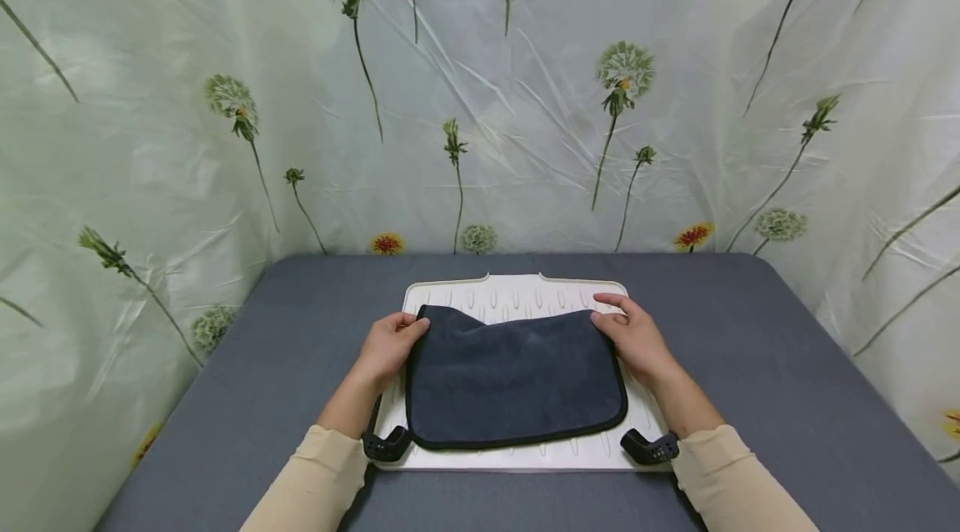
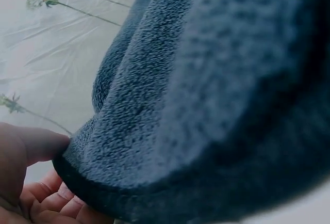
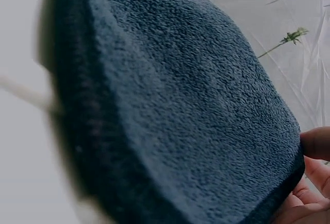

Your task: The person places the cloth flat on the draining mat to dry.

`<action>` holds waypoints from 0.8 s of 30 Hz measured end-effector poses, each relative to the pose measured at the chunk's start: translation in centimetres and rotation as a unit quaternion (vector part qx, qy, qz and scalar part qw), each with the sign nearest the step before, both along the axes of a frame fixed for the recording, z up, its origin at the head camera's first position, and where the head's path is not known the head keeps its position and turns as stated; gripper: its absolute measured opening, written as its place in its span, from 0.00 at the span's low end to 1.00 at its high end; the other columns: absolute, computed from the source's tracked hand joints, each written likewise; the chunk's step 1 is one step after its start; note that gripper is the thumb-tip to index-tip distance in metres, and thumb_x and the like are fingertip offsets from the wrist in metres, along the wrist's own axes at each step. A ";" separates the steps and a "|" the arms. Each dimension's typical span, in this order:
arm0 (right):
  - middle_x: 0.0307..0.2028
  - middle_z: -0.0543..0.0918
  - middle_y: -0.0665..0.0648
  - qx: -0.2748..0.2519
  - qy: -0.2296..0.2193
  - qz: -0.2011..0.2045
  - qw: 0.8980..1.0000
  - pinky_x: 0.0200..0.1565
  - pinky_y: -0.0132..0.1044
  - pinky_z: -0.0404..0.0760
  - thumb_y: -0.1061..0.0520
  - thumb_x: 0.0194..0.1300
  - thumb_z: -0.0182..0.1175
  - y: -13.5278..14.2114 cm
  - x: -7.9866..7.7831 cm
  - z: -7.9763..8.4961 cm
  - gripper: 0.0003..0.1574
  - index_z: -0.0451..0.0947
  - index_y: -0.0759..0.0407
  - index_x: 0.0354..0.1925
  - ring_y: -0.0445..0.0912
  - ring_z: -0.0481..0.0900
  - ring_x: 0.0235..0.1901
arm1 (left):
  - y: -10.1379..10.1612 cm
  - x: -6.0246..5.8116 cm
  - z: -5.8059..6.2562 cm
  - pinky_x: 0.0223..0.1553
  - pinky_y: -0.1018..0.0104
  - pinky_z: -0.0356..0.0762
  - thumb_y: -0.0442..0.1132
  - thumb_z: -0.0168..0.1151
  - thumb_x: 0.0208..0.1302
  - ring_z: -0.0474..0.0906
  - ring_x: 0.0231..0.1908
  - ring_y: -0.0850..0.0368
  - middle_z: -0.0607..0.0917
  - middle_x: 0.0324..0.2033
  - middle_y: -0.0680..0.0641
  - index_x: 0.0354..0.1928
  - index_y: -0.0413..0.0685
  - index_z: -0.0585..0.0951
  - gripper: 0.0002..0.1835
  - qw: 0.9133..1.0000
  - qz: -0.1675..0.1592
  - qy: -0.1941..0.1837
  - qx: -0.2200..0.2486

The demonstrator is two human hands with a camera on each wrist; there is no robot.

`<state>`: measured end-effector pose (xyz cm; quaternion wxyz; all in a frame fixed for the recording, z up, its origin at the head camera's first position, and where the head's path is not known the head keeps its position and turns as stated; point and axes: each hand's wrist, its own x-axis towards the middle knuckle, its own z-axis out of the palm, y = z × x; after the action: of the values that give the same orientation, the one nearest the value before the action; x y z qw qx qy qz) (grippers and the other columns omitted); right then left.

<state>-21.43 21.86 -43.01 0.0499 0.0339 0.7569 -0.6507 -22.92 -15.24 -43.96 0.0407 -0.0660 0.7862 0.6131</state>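
A dark blue-grey towel (image 1: 517, 378) with black edging is held up over a white ridged tray (image 1: 555, 454). Its far edge sags a little between the two hands. My left hand (image 1: 390, 346) pinches the far left corner, thumb on top and fingers beneath, as the left wrist view shows with the towel's fuzzy pile (image 2: 134, 110) close up. With thumb and fingers my right hand (image 1: 633, 336) grips the far right corner; one finger stretches out over the tray. In the right wrist view the towel (image 3: 206, 100) slopes across most of the picture.
The tray lies on a grey cloth-covered table (image 1: 315, 323). Behind it hangs a pale curtain (image 1: 525, 182) printed with dandelions. Black wrist devices (image 1: 649, 448) sit at both sleeve cuffs, over the tray's near corners.
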 end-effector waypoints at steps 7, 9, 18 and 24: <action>0.30 0.83 0.38 0.009 0.006 -0.002 1.000 0.36 0.29 0.80 0.59 0.76 0.57 0.5 0.0 0.3 0.34 0.60 0.67 0.73 0.33 0.80 0.32 | -0.7 -0.2 0.2 0.30 0.69 0.75 0.39 0.61 0.73 0.75 0.26 0.63 0.79 0.25 0.55 0.45 0.34 0.79 0.12 1.000 0.002 -0.004 0.020; 0.30 0.83 0.39 0.012 0.007 -0.004 1.000 0.37 0.29 0.81 0.60 0.75 0.57 0.7 0.0 0.4 0.34 0.60 0.67 0.73 0.33 0.80 0.32 | -0.9 -0.2 0.2 0.30 0.69 0.77 0.39 0.60 0.73 0.77 0.27 0.63 0.79 0.26 0.55 0.44 0.34 0.79 0.12 1.000 0.002 -0.009 0.030; 0.30 0.82 0.41 0.028 0.002 -0.001 1.000 0.38 0.30 0.82 0.61 0.74 0.57 1.4 0.3 0.8 0.33 0.60 0.69 0.72 0.34 0.81 0.31 | -1.8 -0.1 0.8 0.35 0.70 0.82 0.38 0.60 0.73 0.81 0.30 0.65 0.81 0.30 0.54 0.41 0.38 0.78 0.08 0.998 -0.022 -0.023 0.051; 0.28 0.80 0.44 0.064 -0.010 0.007 0.998 0.36 0.32 0.81 0.61 0.73 0.58 1.7 0.5 1.1 0.33 0.63 0.69 0.70 0.36 0.80 0.29 | -2.0 0.2 1.0 0.34 0.67 0.83 0.37 0.60 0.71 0.83 0.29 0.62 0.82 0.30 0.52 0.39 0.38 0.78 0.08 0.998 -0.039 -0.034 0.045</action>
<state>-20.90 23.55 -41.89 0.0595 0.0384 0.7970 -0.5998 -22.77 -17.23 -42.94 0.0940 -0.0537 0.7576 0.6436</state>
